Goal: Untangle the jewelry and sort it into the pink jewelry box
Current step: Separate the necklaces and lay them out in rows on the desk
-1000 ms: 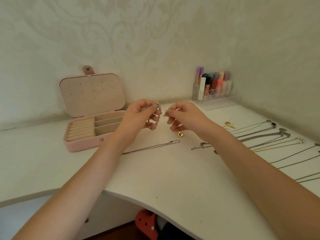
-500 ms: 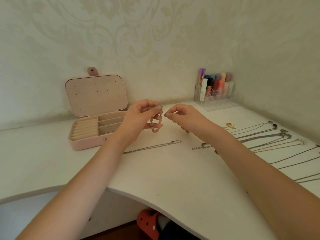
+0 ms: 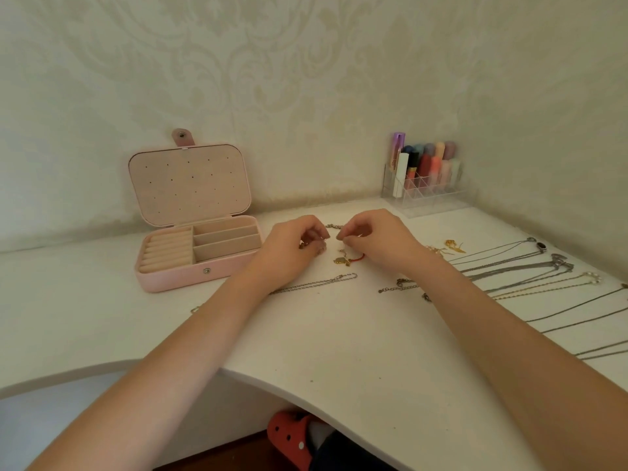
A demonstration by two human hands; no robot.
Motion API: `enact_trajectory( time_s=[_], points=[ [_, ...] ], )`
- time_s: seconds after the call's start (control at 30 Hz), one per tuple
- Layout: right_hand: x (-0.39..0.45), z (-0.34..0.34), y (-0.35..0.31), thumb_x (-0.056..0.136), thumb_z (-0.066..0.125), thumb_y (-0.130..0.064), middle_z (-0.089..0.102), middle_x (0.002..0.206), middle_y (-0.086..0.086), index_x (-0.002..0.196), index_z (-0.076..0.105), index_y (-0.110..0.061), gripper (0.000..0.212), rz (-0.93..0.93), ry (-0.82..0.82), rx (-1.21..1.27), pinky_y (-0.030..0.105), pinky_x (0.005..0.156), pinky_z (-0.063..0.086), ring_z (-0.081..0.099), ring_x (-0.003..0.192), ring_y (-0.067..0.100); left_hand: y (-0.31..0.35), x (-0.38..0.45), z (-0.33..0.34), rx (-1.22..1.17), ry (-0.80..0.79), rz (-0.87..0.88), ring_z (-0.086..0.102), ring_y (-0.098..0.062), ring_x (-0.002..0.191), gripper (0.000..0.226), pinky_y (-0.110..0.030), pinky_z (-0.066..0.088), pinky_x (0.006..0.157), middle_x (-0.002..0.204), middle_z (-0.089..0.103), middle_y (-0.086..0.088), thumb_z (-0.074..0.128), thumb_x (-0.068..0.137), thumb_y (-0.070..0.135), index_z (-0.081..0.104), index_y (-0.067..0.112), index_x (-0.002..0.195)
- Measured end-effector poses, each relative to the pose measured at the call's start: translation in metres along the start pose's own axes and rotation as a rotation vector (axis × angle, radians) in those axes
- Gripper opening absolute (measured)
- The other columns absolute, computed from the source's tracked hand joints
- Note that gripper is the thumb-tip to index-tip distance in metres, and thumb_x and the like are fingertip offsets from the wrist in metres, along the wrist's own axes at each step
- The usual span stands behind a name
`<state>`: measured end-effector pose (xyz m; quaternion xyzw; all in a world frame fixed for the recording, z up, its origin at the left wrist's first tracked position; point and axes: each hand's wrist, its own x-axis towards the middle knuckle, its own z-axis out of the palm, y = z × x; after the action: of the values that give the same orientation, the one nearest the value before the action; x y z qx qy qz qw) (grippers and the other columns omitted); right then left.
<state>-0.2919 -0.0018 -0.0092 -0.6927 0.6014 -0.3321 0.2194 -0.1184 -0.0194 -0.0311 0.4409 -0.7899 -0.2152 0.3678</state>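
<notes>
White counter (image 3: 339, 334); pink jewelry box (image 3: 198, 256), lid open, rear left; straightened chains (image 3: 530, 270) at right; left hand (image 3: 289, 246) and right hand (image 3: 377, 237), fingers curled, pinching tangled jewelry (image 3: 345, 258) lying between them on the counter

White desk (image 3: 339, 334) against damask-papered walls (image 3: 306, 79)

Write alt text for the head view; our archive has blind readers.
Two hands, left hand and right hand, pinch a tangled chain low over a white table. An open pink jewelry box sits left; straightened necklaces lie right.
</notes>
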Motion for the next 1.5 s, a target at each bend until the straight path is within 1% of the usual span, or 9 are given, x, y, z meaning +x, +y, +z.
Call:
enact_trajectory(
  time_s=[0.13,0.23,0.33,0.57,0.83,0.97,1.13,1.3,1.5],
  points=[
    [-0.002,-0.005,0.000,0.084,0.066,-0.014,0.069,0.089,-0.005,0.087,0.074,-0.019,0.010,-0.049,0.002,-0.079,0.007,0.061,0.036,0.052,0.071,-0.003,-0.007,0.001,0.001,0.141,-0.003,0.087,0.057,-0.012,0.090,0.021,-0.026,0.045,0.081,0.095,0.064,0.002,0.056,0.085,0.001,0.065,0.020,0.089],
    [-0.008,-0.019,-0.014,0.078,0.075,-0.025,0.067,0.082,-0.001,0.081,0.073,-0.020,0.006,-0.065,-0.238,-0.069,0.016,0.066,0.042,0.054,0.068,0.005,-0.005,0.002,-0.001,0.132,0.059,0.124,0.053,-0.010,0.103,0.028,-0.023,0.039,0.090,0.109,0.061,-0.002,0.050,0.085,-0.006,0.068,0.015,0.088],
    [-0.015,-0.023,-0.025,0.074,0.076,-0.038,0.056,0.078,-0.010,0.086,0.071,-0.025,0.018,-0.043,-0.470,-0.279,0.022,0.070,0.041,0.051,0.072,0.007,0.004,-0.001,-0.005,0.044,0.106,0.119,0.055,-0.009,0.106,0.035,-0.013,0.042,0.087,0.106,0.063,-0.004,0.044,0.086,-0.009,0.068,0.015,0.081],
    [-0.020,-0.016,-0.029,0.082,0.070,-0.033,0.058,0.075,-0.012,0.081,0.065,-0.025,0.009,-0.107,-0.542,-0.366,0.018,0.065,0.042,0.052,0.070,0.005,0.021,-0.017,-0.022,-0.142,0.015,0.036,0.062,-0.009,0.095,0.025,-0.015,0.046,0.082,0.090,0.068,0.009,0.049,0.089,-0.003,0.066,0.015,0.087],
    [-0.021,-0.014,-0.036,0.092,0.060,-0.018,0.072,0.086,0.008,0.092,0.057,-0.008,0.011,-0.091,-0.353,0.404,0.025,0.069,0.052,0.070,0.080,0.014,0.028,-0.040,-0.037,-0.616,-0.119,-0.236,0.069,-0.021,0.086,0.029,-0.033,0.056,0.082,0.099,0.070,-0.009,0.055,0.092,0.010,0.047,0.009,0.119],
    [-0.021,-0.015,-0.041,0.088,0.063,-0.007,0.071,0.080,0.010,0.086,0.057,-0.009,0.006,-0.084,-0.183,0.735,0.022,0.061,0.055,0.070,0.074,0.017,0.027,-0.047,-0.045,-0.585,-0.255,-0.267,0.068,-0.015,0.072,0.019,-0.028,0.055,0.073,0.092,0.073,-0.005,0.054,0.091,0.005,0.056,0.008,0.110],
    [-0.022,-0.014,-0.045,0.084,0.066,0.001,0.070,0.075,0.013,0.084,0.059,-0.005,0.009,-0.047,0.059,0.747,0.014,0.050,0.049,0.070,0.062,0.011,0.015,-0.050,-0.073,-0.429,-0.196,-0.293,0.062,-0.007,0.061,0.017,-0.018,0.054,0.068,0.079,0.072,-0.001,0.059,0.087,0.000,0.067,0.006,0.102],
    [-0.007,-0.012,-0.060,0.082,0.066,0.005,0.069,0.078,0.020,0.086,0.060,-0.002,0.010,-0.088,0.148,0.720,0.023,0.062,0.058,0.070,0.065,0.016,0.002,-0.042,-0.114,-0.300,0.033,-0.220,0.065,-0.009,0.058,0.010,-0.016,0.053,0.063,0.064,0.070,-0.001,0.068,0.079,0.002,0.070,0.010,0.085],
    [0.027,0.003,-0.112,0.084,0.063,0.007,0.064,0.074,0.017,0.084,0.062,-0.002,0.010,-0.176,0.032,0.683,0.029,0.070,0.059,0.065,0.063,0.019,-0.013,-0.042,-0.127,-0.266,0.098,-0.162,0.067,-0.008,0.059,0.008,-0.014,0.052,0.058,0.061,0.071,-0.002,0.068,0.078,-0.004,0.069,0.004,0.080]
  ],
)
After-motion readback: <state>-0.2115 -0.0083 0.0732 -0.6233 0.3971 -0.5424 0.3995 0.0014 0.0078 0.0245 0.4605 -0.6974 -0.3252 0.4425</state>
